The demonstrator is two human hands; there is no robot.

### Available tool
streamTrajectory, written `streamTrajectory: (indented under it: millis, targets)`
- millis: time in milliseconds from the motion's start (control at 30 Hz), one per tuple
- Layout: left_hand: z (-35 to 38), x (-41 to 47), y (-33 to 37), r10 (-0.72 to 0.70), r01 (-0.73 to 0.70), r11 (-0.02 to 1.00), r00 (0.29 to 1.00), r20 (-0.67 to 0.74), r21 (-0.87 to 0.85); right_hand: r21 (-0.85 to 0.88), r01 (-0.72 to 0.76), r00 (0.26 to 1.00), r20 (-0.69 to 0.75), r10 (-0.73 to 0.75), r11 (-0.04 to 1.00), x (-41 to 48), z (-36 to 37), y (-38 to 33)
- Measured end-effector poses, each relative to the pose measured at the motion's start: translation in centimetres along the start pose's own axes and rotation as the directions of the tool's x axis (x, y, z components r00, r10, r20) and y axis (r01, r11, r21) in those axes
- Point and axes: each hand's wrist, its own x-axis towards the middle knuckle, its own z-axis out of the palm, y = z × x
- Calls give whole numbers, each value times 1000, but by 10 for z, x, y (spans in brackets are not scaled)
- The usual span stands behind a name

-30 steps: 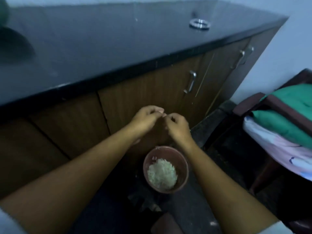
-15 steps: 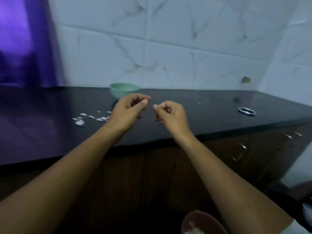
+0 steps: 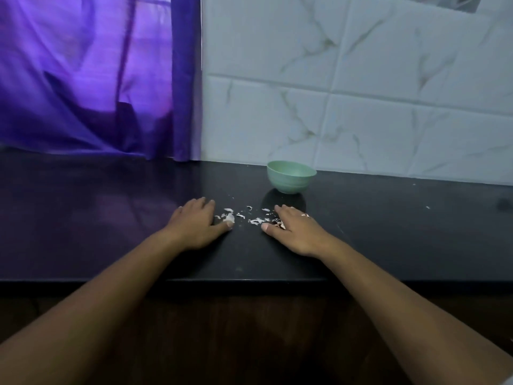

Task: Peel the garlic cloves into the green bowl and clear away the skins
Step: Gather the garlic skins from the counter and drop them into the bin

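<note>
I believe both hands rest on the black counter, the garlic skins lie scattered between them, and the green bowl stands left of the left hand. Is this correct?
No: the head view shows the green bowl just beyond the right hand, not left of the left hand. The hands, black counter and garlic skins are as you say.

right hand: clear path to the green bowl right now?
Probably yes. The bowl stands upright just beyond the right hand, which lies flat and open on the counter. Only scattered skins lie nearby, and nothing stands between hand and bowl.
</note>
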Motion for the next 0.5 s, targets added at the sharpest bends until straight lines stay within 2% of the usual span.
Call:
streamTrajectory:
  millis: [100,167,233,267,300,333,367,433,500]
  targets:
    - [4,11,12,-11,7,996,999,51,90,-102,-28,997,68,35,994,16,5,-11]
    - [4,19,15,-5,-2,996,997,74,94,-85,34,996,84,-27,996,30,9,-19]
    - [7,28,13,18,-25,996,997,72,88,87,108,992,57,-113,990,43,12,-25]
    - [8,32,12,35,-40,996,997,63,83,274,112,993,10,-120,955,48,13,-24]
    - [8,36,12,59,-63,994,997,51,85,503,82,997,-30,-77,861,51,11,-24]
    - [8,38,13,73,-77,994,996,51,76,694,62,998,-58,-30,718,53,9,-21]
    - [9,40,16,89,-92,994,994,58,65,815,64,997,-81,4,575,55,7,-18]
    - [7,39,28,138,-140,990,987,77,16,904,60,992,-100,71,423,59,3,-13]
    - [6,35,44,210,-204,977,972,108,-66,940,61,990,-100,100,335,64,1,-7]
